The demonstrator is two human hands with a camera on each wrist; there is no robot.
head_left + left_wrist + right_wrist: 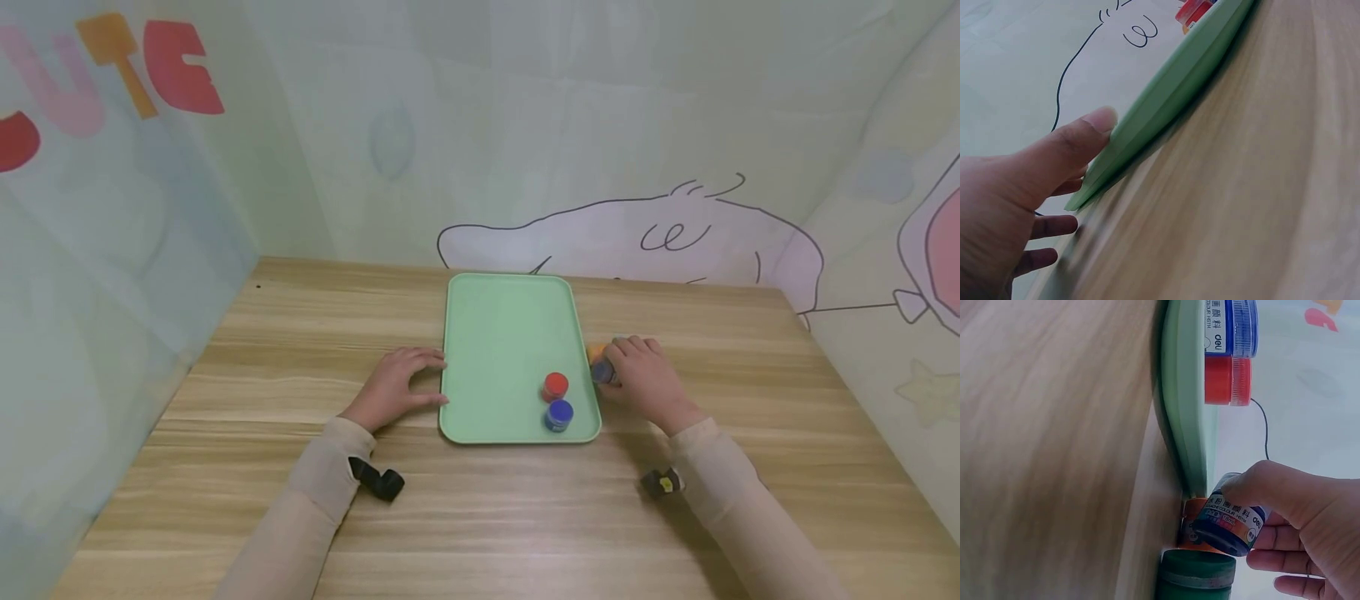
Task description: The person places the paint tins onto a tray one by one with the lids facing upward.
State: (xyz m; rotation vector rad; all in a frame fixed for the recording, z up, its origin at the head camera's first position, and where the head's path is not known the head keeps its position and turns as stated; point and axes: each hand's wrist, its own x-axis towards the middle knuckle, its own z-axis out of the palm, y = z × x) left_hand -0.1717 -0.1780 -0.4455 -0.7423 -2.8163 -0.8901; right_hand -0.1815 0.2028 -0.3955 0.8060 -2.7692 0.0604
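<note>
My right hand [647, 379] pinches a small dark blue paint jar [1232, 519] with a printed label, tilted and just off the tray's right edge. Beside it, an orange paint jar [1192, 534] and a dark green jar [1196, 575] stand on the table, partly hidden by the hand in the head view. On the light green tray [510, 333], a red paint jar [555, 386] and a blue paint jar [558, 415] stand together near the front right corner. With thumb and fingers spread, my left hand [397, 387] touches the tray's left rim.
The wooden table [495, 517] runs back to a cloth backdrop [487, 125] with cartoon drawings, directly behind the tray's far end. Black wrist cameras [377, 479] are strapped to both sleeves.
</note>
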